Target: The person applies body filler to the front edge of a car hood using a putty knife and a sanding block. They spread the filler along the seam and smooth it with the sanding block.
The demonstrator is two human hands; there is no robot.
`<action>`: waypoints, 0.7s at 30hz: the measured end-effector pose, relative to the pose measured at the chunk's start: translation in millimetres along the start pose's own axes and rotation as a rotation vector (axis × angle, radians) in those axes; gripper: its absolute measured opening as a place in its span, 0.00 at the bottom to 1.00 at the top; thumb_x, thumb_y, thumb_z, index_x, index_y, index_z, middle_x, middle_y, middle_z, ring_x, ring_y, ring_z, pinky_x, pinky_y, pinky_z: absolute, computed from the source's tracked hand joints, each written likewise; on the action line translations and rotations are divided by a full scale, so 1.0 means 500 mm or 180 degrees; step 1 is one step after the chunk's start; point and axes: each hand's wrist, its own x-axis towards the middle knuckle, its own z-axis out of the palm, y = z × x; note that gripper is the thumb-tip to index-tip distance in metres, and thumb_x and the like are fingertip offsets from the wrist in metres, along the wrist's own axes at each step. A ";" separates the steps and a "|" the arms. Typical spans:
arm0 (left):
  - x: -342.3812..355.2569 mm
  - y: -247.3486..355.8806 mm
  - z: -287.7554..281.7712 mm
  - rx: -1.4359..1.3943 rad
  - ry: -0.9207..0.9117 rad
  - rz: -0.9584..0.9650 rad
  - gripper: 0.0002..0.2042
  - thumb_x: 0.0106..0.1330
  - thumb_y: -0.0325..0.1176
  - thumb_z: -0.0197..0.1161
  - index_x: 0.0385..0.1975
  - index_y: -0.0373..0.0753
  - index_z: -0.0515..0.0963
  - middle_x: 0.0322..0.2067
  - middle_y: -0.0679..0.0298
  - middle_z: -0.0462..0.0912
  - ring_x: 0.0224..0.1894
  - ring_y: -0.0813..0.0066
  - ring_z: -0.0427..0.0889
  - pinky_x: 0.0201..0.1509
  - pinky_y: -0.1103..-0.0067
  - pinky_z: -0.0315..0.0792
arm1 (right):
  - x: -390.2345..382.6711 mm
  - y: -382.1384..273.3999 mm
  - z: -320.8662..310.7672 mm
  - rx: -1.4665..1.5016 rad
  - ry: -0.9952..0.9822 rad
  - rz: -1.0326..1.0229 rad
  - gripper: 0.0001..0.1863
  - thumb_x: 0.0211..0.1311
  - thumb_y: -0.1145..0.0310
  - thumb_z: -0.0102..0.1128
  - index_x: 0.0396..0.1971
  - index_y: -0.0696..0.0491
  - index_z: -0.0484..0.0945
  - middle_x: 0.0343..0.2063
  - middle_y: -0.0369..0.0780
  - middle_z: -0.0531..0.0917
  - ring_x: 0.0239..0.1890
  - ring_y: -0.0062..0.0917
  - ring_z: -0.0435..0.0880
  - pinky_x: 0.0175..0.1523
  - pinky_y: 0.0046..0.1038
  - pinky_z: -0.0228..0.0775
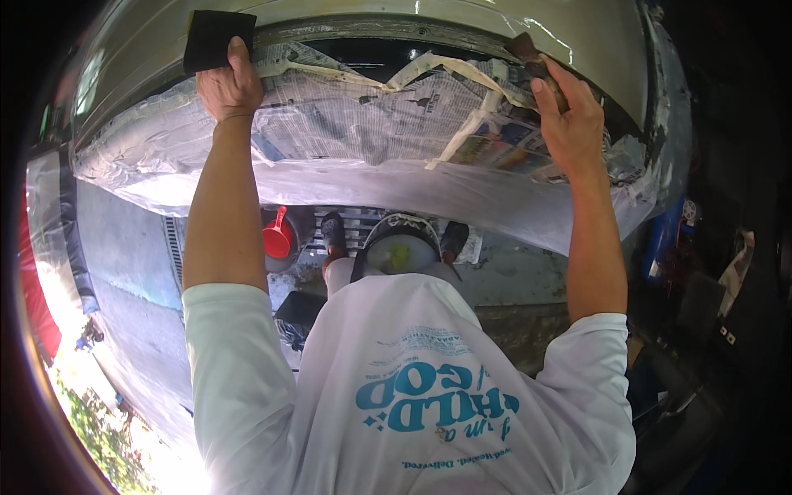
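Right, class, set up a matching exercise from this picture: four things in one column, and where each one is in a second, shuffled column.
Things:
1. black sanding pad
2. red scoop
3. newspaper masking
4. brown block

Places:
A. on the ground below, beside the feet
B. under the right hand
C. taped across the window between both hands
D. under the left hand

Pairs: 1-D, 2-A, 3-C, 4-B

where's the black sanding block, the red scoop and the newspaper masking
black sanding block (216,37): head view, middle of its flat face above the left hand's fingers
red scoop (276,241): head view, on its bowl
newspaper masking (355,115): head view, on a middle sheet
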 end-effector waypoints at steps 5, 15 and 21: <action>-0.003 -0.042 0.012 0.0104 -0.0085 0.0050 0.22 0.74 0.50 0.51 0.45 0.38 0.84 0.47 0.47 0.86 0.50 0.37 0.81 0.55 0.54 0.73 | 0.013 0.022 0.027 0.0079 0.0051 -0.0071 0.17 0.69 0.62 0.68 0.52 0.56 0.85 0.36 0.44 0.86 0.44 0.40 0.84 0.50 0.38 0.77; -0.004 -0.093 0.015 0.0828 0.0060 0.1297 0.13 0.68 0.26 0.60 0.52 0.42 0.77 0.34 0.49 0.87 0.33 0.40 0.86 0.36 0.56 0.79 | 0.022 0.048 0.056 0.0137 0.0242 -0.0529 0.15 0.64 0.70 0.73 0.48 0.58 0.85 0.31 0.40 0.83 0.34 0.36 0.82 0.41 0.36 0.76; -0.013 -0.098 -0.012 0.0992 0.0049 0.1412 0.16 0.68 0.26 0.60 0.55 0.42 0.78 0.36 0.48 0.87 0.31 0.40 0.85 0.38 0.54 0.78 | 0.011 0.056 0.054 0.0265 0.0317 -0.0523 0.15 0.62 0.69 0.74 0.47 0.58 0.85 0.30 0.41 0.82 0.32 0.37 0.81 0.38 0.36 0.76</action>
